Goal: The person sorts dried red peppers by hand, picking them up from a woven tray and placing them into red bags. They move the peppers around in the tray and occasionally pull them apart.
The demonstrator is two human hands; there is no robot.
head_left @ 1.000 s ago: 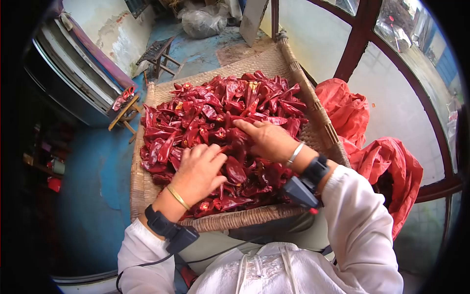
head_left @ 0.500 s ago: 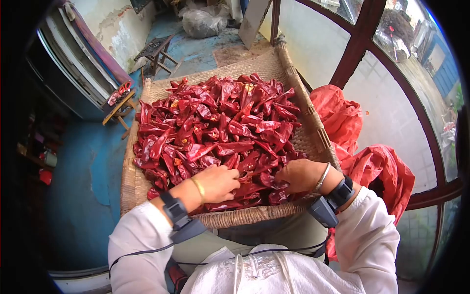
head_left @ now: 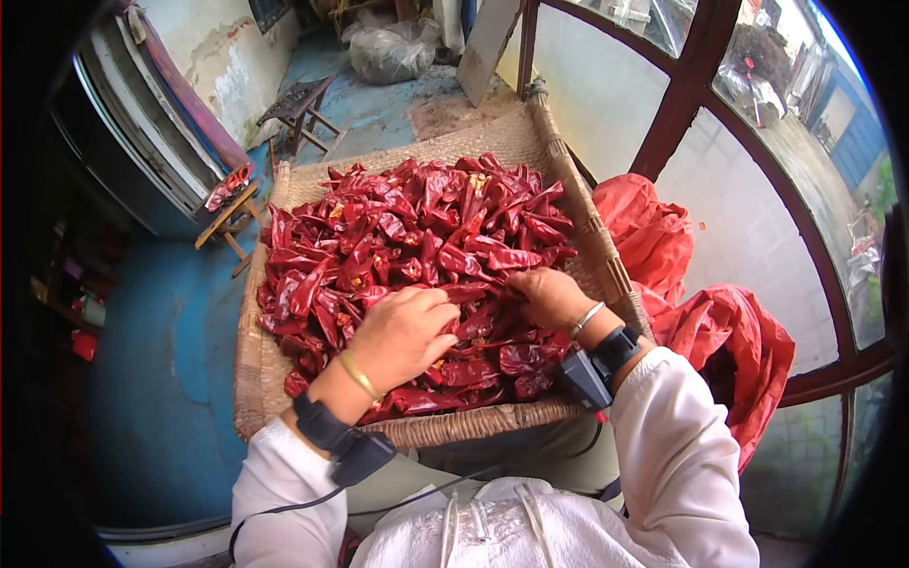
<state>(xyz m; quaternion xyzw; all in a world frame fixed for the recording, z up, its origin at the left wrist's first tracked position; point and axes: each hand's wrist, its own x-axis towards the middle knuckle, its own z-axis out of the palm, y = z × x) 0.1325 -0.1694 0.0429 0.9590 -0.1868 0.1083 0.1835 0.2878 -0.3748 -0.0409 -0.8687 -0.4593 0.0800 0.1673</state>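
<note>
Dried red peppers (head_left: 417, 227) are heaped in a shallow woven basket (head_left: 488, 423) that rests over my lap. My left hand (head_left: 402, 331), with a gold bangle at the wrist, is over the near middle of the heap, its fingers curled among the peppers. My right hand (head_left: 547, 295), wearing a silver bangle, reaches into the peppers to the right of it, fingers bent down and partly hidden. Whether either hand grips a pepper cannot be made out. The two hands are apart, a short gap of peppers between them.
Red cloth or sacking (head_left: 729, 331) lies right of the basket beside a framed window (head_left: 757, 218). A small stool (head_left: 298, 109) and a plastic bag (head_left: 390, 47) stand beyond it. Scissors rest on another wooden stool (head_left: 227, 222) at the left.
Both hands have moved forward over the heap, away from the near rim. My right hand has also shifted left, and my left hand has risen slightly.
</note>
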